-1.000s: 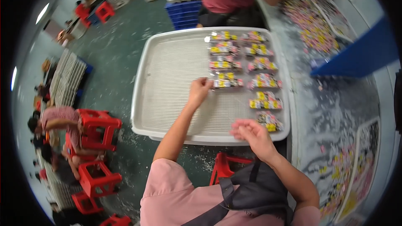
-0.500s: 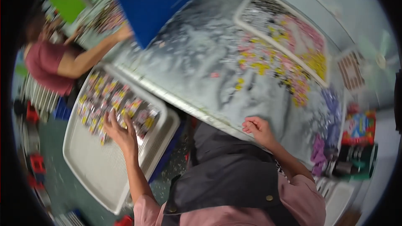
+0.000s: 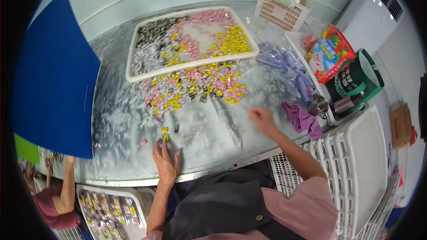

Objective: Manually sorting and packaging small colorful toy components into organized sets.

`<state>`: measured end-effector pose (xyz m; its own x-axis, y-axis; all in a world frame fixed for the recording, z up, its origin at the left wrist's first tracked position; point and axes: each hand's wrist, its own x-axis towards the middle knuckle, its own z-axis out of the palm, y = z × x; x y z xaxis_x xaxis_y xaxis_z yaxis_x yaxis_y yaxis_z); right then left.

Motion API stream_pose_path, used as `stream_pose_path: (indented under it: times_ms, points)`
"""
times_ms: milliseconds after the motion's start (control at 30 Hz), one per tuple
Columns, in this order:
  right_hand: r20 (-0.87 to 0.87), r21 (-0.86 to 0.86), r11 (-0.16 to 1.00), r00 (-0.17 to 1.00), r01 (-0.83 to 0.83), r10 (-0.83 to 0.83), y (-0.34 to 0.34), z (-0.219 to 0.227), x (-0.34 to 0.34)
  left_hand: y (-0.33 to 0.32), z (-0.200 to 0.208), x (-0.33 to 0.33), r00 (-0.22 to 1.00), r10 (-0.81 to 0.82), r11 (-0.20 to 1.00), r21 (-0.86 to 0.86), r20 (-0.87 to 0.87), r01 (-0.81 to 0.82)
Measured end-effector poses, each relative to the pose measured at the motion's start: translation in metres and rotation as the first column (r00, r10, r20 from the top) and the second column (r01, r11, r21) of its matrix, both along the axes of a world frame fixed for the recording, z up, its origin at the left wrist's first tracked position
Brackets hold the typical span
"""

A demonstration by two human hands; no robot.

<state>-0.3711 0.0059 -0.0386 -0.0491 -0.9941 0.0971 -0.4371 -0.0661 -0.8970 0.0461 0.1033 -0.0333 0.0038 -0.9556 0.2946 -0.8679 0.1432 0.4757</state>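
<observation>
My left hand (image 3: pixel 166 164) is over the table's near part, fingers stretched and apart, holding nothing I can see. Just beyond its fingertips lies a small yellow-and-black square piece (image 3: pixel 167 138), with another yellow one (image 3: pixel 165 130) behind it. Slightly blurred, my right hand (image 3: pixel 261 121) hovers to the right with its fingers curled in; whether anything is inside is hidden. Farther back spreads a loose pile of small shiny pieces (image 3: pixel 178 91) in yellow, pink, silver and black. Behind the pile stands a white tray (image 3: pixel 192 65) with similar pieces grouped by colour.
A blue panel (image 3: pixel 55 80) rises at the left, beside a co-worker's arm (image 3: pixel 68 184). Below the table edge, another tray (image 3: pixel 144 204) holds bagged pieces. To the right are a purple cloth (image 3: pixel 302 120), clear plastic bags (image 3: pixel 284 60), a metal cup (image 3: pixel 319 105) and stacked white crates (image 3: pixel 356 164).
The view has swung right, from the tray of bagged pieces to the tabletop. My left hand has moved from above that tray to the loose pieces; my right hand remains curled over the table.
</observation>
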Motion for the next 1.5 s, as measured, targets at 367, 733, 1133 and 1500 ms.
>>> stream_pose_path:
  times_ms: [367, 733, 1133, 1500]
  points:
    - [-0.77, -0.323, 0.905, 0.479, 0.278, -0.422, -0.076, 0.007, -0.176, -0.028, -0.01, -0.028, 0.983, 0.066, 0.994, -0.097, 0.173, -0.05]
    - [-0.62, 0.003, 0.991, 0.778, 0.137, -0.106, -0.095, 0.015, -0.183, -0.028, -0.004, -0.035, 0.977, 0.084, 0.996, -0.05, 0.196, -0.076]
    - [-0.703, -0.289, 0.956, 0.669, 0.043, -0.243, -0.09, -0.003, -0.168, -0.035, 0.019, -0.046, 0.97, 0.152, 0.98, -0.156, 0.191, -0.123]
    - [0.302, 0.104, 0.901, 0.877, -0.42, 0.374, 0.01, 0.076, 0.096, -0.066, 0.052, -0.144, 0.202, 0.305, 0.838, 0.363, -0.931, 0.407]
